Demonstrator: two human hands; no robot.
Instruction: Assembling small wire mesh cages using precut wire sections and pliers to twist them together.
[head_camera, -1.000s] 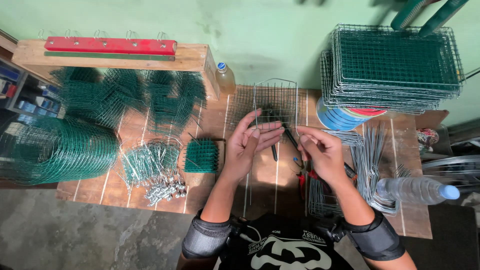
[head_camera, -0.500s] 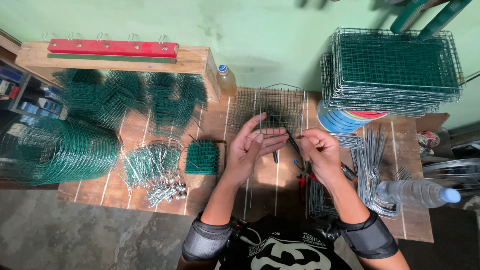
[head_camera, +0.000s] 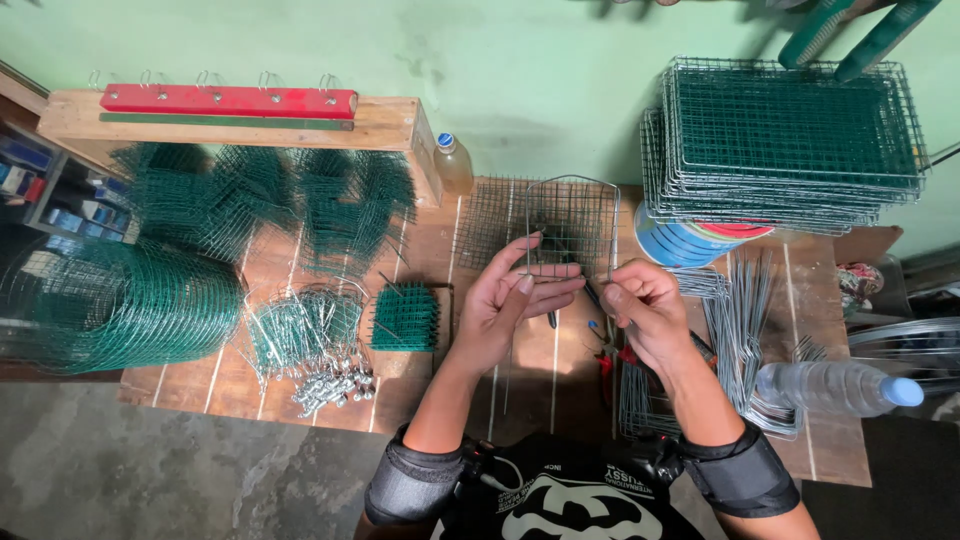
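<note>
My left hand (head_camera: 512, 300) holds a grey bent wire frame with a green mesh panel (head_camera: 572, 222) over the wooden table, fingers spread along the panel's lower edge. Just to its right, my right hand (head_camera: 640, 305) is closed around a dark plier-like tool (head_camera: 592, 297) whose tip meets the frame's right side. Below that hand lie red-handled pliers (head_camera: 606, 362) on the table, partly hidden.
A tall stack of green mesh panels (head_camera: 790, 140) stands at the back right. Bent wire frames (head_camera: 745, 330) and a clear water bottle (head_camera: 835, 388) lie at the right. Rolled mesh (head_camera: 110, 305), mesh pieces (head_camera: 405, 317), metal clips (head_camera: 330, 388) and another bottle (head_camera: 453, 163) lie left.
The wire frame has been lifted and turned more upright, towards the back of the table. Both hands rose slightly with it and stayed close together.
</note>
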